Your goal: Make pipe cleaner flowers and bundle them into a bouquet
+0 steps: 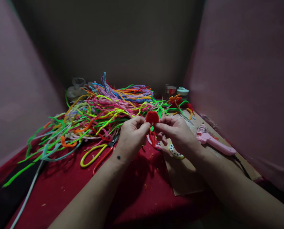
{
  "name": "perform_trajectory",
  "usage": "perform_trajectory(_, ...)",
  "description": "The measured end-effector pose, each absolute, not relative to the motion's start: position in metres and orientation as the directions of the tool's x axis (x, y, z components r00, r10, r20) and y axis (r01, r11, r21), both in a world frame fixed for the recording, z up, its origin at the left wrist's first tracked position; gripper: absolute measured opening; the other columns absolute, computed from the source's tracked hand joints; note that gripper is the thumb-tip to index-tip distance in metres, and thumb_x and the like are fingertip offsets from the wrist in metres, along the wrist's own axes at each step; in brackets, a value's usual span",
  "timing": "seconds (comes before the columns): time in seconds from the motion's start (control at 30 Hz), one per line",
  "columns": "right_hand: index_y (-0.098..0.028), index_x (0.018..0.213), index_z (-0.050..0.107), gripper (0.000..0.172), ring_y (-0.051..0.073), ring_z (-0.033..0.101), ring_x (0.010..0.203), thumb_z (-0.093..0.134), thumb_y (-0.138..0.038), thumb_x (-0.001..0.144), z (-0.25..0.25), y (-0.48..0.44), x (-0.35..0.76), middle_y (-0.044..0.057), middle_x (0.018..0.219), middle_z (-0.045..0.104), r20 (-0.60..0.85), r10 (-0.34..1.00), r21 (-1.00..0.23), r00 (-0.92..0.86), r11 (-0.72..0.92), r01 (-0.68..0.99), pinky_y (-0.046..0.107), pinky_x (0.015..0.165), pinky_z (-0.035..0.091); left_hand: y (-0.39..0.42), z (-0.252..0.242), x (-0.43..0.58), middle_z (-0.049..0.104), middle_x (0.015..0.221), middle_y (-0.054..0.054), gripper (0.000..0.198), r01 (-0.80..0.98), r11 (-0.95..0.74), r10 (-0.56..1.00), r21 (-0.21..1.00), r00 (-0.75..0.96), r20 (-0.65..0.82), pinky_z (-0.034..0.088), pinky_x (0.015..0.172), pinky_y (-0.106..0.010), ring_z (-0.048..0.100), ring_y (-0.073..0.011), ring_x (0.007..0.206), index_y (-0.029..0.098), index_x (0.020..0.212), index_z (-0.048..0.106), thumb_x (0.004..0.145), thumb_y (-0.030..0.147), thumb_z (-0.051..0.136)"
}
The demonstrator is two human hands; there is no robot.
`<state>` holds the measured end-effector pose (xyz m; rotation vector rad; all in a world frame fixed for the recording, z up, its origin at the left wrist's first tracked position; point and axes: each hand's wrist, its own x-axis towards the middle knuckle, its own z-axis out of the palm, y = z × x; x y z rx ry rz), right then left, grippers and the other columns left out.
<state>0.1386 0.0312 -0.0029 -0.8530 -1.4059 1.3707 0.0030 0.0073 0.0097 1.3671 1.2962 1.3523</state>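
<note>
Between my two hands is a small, fuzzy red pipe-cleaner piece [152,117] with a rounded top. My left hand [135,132] pinches its left edge between thumb and forefinger. From the other side, my right hand [177,131] pinches its right edge, the lower fingers curled beneath. Just below the piece, red and green bits show between the hands; I cannot tell whether they are attached to it. Scissors [93,155] with one yellow and one red handle loop lie left of my left wrist, their blades partly hidden.
A big heap of multicoloured pipe cleaners [108,111] spreads behind and to the left. A pink glue gun [215,143] rests on a brown board [185,181] at the right. Past my right hand stands a jar with a pale lid [182,91]. Pink walls [247,79] flank the red-covered table [67,194].
</note>
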Motion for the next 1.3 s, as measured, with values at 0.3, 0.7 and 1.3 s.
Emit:
perform_trajectory(0.3, -0.015, 0.065, 0.055, 0.012, 0.006, 0.046, 0.038, 0.063, -0.023, 0.069, -0.004, 0.030, 0.134, -0.005, 0.048, 0.052, 0.060, 0.949, -0.963, -0.310, -0.027, -0.267, 0.016, 0.033, 0.030, 0.009, 0.006, 0.004, 0.043, 0.040, 0.007, 0.015, 0.122, -0.156, 0.981, 0.980, -0.092, 0.168, 0.028, 0.033, -0.017, 0.039, -0.0055, 0.032, 0.017, 0.060, 0.051, 0.072, 0.024, 0.057)
perform_trajectory(0.7, -0.014, 0.067, 0.060, 0.019, 0.005, 0.038, 0.041, 0.071, -0.030, 0.066, -0.011, 0.030, 0.135, -0.005, 0.051, 0.049, -0.015, 0.904, -0.950, -0.427, -0.146, -0.276, 0.019, 0.038, 0.025, 0.008, 0.007, 0.004, 0.048, 0.044, 0.006, 0.015, 0.116, -0.172, 0.980, 0.978, -0.077, 0.181, 0.032, 0.037, -0.017, 0.043, -0.0067, 0.037, 0.016, 0.063, 0.052, 0.074, 0.025, 0.058)
perform_trajectory(1.3, -0.014, 0.053, 0.054, 0.016, 0.006, 0.041, 0.041, 0.054, -0.019, 0.069, -0.004, 0.026, 0.136, -0.003, 0.046, 0.049, 0.063, 0.948, -0.997, -0.313, 0.073, 0.022, 0.021, 0.042, 0.027, 0.012, 0.008, -0.008, 0.050, 0.058, 0.006, 0.024, 0.167, -0.382, 0.920, 0.909, -0.028, 0.391, 0.035, 0.041, -0.018, 0.043, -0.0063, 0.045, 0.019, 0.093, 0.054, 0.074, 0.029, 0.065)
